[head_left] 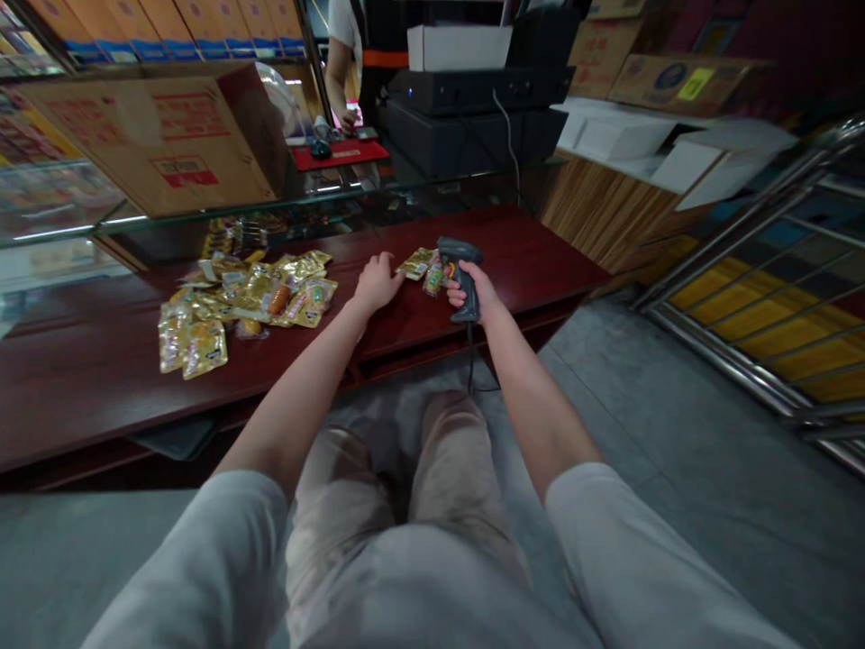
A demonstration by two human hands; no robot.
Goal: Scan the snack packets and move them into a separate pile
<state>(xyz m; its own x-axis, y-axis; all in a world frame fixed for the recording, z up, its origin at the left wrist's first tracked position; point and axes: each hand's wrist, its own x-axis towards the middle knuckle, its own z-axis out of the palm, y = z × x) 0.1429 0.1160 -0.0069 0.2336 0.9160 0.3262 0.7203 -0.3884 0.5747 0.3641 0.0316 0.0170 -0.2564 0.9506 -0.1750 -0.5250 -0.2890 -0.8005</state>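
Head view: right hand (pixel 478 288) grasps a scanner (pixel 460 248) at the counter (pixel 81 388)

The right hand has its fingers wrapped around the scanner's grip, with the dark grey head above the fist, tilted toward the left. A cable (pixel 470 356) hangs from the base of the grip past the counter's front edge.

Just left of the scanner, a gold packet (pixel 414 263) and a small colourful packet (pixel 433 279) lie on the dark red top. The left hand (pixel 377 284) rests palm down beside the gold packet, fingers loosely bent and nothing visible in its grasp; its fingertips are at the packet's near side, though whether they touch cannot be told.

Farther left, near the back of the same surface, spreads a heap of packets (pixel 270 284), mostly gold and overlapping. An orange-brown item (pixel 278 299) shows among them, and two gold packets lie at the heap's near left corner.

Behind stands a glass-topped case (pixel 398 205). A large cardboard box (pixel 162 144) sits on its left part, a red mat (pixel 344 155) lies to the right of that, and dark equipment (pixel 473 135) stands farther right with a white box (pixel 459 48) on top. Beyond the mat, a co-worker's hand (pixel 348 120) is low over the case; what it does is too small to tell.
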